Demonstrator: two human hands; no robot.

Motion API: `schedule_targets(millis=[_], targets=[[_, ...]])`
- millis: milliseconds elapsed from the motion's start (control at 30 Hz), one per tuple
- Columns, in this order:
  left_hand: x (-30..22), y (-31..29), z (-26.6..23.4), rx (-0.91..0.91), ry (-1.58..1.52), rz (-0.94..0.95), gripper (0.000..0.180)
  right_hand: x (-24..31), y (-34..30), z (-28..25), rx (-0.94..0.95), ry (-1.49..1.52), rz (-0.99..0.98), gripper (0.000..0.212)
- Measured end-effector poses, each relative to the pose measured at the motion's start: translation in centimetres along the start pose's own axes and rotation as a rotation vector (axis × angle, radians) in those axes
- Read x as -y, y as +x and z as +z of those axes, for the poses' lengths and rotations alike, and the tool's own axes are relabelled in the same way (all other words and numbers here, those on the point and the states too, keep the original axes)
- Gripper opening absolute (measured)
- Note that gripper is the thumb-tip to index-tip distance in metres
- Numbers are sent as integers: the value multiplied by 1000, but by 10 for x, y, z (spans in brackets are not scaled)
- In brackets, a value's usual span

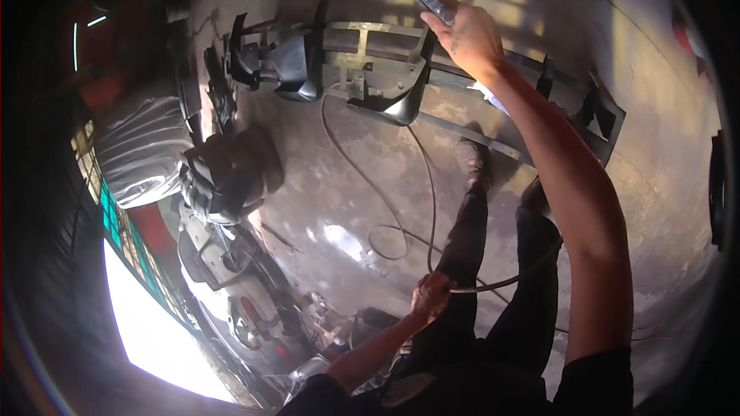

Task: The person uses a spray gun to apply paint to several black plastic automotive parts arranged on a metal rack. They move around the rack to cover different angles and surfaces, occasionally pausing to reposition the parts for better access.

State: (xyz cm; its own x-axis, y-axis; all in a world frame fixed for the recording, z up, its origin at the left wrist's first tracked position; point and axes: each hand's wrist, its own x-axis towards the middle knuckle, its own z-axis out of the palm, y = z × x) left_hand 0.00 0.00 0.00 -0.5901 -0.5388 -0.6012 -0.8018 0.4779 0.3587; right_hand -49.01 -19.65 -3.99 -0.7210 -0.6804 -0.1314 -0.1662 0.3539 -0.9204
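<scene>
My right hand stretches far forward, closed around the grip of a metal spray gun with a rounded grey cup at its top. Low in the middle, near my left leg, my left hand is closed on a thin dark hose. The hose runs off to the right past my leg and also forward in a loop on the floor. Beyond my feet lies a long metal rack, just below my right hand. Dark glossy panels are set on it, one of them a curved black panel.
On the left are a covered bundle, a stack of dark moulded parts and a partly stripped motorcycle. My shoe is close to the rack's near rail. The concrete floor is stained, with the hose across it.
</scene>
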Motion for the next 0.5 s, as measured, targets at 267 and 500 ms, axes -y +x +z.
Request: schedule_targets(millis=[267, 500], targets=[[3, 90, -75, 29, -93, 124, 17, 45, 40, 135, 636, 108, -156, 53], [39, 123, -96, 99, -174, 111, 18, 51, 178, 172, 205, -158, -28, 45]])
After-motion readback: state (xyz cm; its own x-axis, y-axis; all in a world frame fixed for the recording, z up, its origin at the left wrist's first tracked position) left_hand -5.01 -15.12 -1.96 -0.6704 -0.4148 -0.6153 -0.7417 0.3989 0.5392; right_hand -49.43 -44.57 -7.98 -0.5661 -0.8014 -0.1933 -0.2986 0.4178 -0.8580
